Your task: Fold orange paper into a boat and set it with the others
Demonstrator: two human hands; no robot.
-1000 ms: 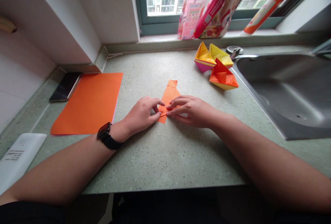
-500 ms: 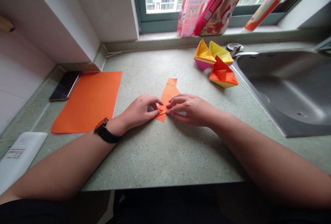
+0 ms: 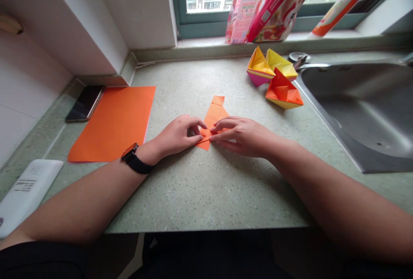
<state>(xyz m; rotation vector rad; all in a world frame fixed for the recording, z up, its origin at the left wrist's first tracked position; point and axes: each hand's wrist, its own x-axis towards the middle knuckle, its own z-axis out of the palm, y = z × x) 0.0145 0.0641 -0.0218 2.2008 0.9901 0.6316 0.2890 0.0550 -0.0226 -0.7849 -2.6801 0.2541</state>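
A folded piece of orange paper lies on the speckled counter between my hands, creased, with a narrow strip at its far end. My left hand pinches its near left edge between thumb and bent fingers; a dark watch is on that wrist. From the other side, my right hand has its fingertips pressed together on the paper's near part, covering some of the folds. Three folded paper boats stand farther back: a yellow and pink one, a yellow one and a red-orange one.
On the left lies a stack of orange paper sheets, with a phone at its far corner. A white power bank is nearer. The metal sink is at right. A pink bottle and packages stand on the windowsill.
The whole scene has shifted slightly to the right in view as the camera turned. Both hands keep nearly the same place on the folded orange paper.
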